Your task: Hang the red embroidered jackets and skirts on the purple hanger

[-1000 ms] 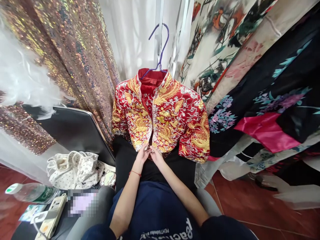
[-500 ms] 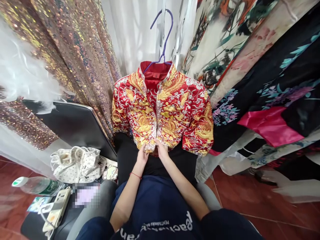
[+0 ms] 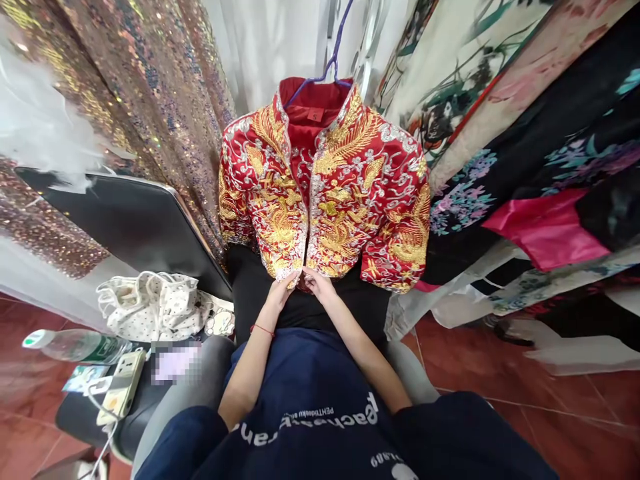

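Note:
In front of me hangs a red jacket (image 3: 341, 193) with gold and silver embroidery, its stand collar at the top and a small size label (image 3: 315, 115) inside. A purple hanger (image 3: 334, 61) runs into the collar. At the bottom of the front opening, my left hand (image 3: 281, 291) pinches the hem of one front edge. My right hand (image 3: 318, 283) is closed on the other front edge's lower corner, close beside the left. The two edges lie near each other at the bottom and part toward the collar. The fingertips are partly hidden by the cloth.
To the left are a black chair back (image 3: 135, 220), a dotted white cloth bag (image 3: 153, 307), a plastic bottle (image 3: 80, 347) and a power strip (image 3: 121, 387) on a black seat. A sequined curtain (image 3: 165, 100) hangs behind. Floral garments (image 3: 465, 193) hang on the right.
The view has tipped so the jacket sits higher and larger. Both hands are still at the hem; the right fingers have shifted on the front edge and the opening's lower part shows a dark gap.

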Available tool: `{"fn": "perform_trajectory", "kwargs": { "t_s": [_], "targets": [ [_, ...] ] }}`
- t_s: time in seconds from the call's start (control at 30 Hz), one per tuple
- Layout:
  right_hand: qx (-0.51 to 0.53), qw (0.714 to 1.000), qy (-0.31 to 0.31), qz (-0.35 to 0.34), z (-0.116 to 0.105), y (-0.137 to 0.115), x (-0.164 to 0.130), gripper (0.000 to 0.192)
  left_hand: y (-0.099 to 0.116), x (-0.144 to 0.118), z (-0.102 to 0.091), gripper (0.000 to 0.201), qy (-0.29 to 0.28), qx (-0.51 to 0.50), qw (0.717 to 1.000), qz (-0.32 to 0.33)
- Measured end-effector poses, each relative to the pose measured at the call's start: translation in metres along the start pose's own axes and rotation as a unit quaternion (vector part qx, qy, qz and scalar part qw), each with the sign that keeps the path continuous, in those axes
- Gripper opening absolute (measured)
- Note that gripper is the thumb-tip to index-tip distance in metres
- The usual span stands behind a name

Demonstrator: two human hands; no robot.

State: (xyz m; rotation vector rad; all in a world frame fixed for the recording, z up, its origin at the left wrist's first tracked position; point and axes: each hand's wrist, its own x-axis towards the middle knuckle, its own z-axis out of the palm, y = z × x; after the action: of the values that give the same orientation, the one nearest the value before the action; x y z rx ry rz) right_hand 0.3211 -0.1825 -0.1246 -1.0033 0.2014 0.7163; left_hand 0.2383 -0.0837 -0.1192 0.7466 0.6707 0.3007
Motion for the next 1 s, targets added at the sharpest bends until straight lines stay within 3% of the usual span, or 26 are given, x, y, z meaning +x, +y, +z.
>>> {"fn": "perform_trajectory", "kwargs": {
  "t_s": [0.23, 0.43, 0.73, 1.0],
  "targets": [
    [-0.029, 0.993, -0.071, 0.086, -0.012, 0.001, 0.001, 0.028, 0.003, 0.001, -0.001, 0.042, -0.036, 0.002, 0.999, 0.012],
    [-0.039, 0.986, -0.131, 0.098, -0.024, 0.003, 0.005, 0.028, 0.001, 0.0, -0.002, 0.035, -0.045, 0.002, 0.999, 0.0],
    [-0.046, 0.985, -0.148, 0.075, -0.036, 0.013, 0.013, 0.03, -0.003, 0.001, -0.003, 0.024, -0.019, -0.014, 0.999, -0.048],
    [-0.057, 0.98, -0.177, 0.073, -0.037, 0.011, 0.007, 0.033, 0.004, 0.0, -0.007, 0.01, -0.036, 0.0, 0.99, -0.137]
  ]
}}
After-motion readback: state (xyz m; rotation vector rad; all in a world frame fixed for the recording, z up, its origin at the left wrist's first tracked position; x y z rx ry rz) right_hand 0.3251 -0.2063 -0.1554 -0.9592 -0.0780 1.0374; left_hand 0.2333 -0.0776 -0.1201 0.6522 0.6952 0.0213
